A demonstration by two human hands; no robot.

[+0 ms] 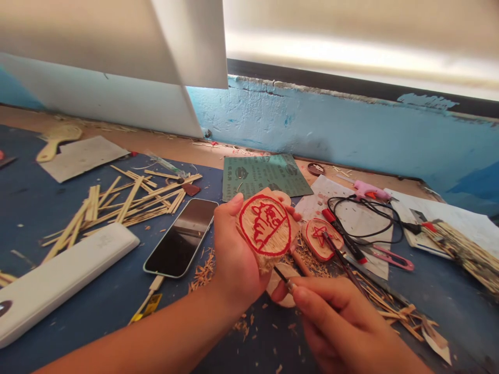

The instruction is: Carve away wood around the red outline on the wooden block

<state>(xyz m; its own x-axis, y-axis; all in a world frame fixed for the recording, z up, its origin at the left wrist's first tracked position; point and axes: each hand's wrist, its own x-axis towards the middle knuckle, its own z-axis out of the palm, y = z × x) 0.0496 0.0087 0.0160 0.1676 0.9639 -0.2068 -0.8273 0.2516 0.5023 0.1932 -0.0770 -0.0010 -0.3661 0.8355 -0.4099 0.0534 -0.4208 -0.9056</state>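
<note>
My left hand (234, 252) is wrapped round a round wooden disc (275, 234) with a red cat-like drawing inside a red ring, its face tilted up towards me. Pinched in my right hand (339, 317) is a thin, dark-tipped carving tool (281, 273), its tip just below the disc's lower edge; I cannot tell if they touch. Much of its handle is hidden by the fingers. Under my hands lies a plain wooden disc (287, 300), partly covered. Another disc with a red star (312, 236) lies to the right among wood shavings (205, 272).
Left of my hands are a phone (177, 244), a white oblong case (66, 275) and scattered wooden sticks (128, 208). Green sandpaper (268, 174) lies behind. On the right are a red marker (343, 236), a black cable (362, 202), a pink glue gun (370, 190) and more sticks (468, 252).
</note>
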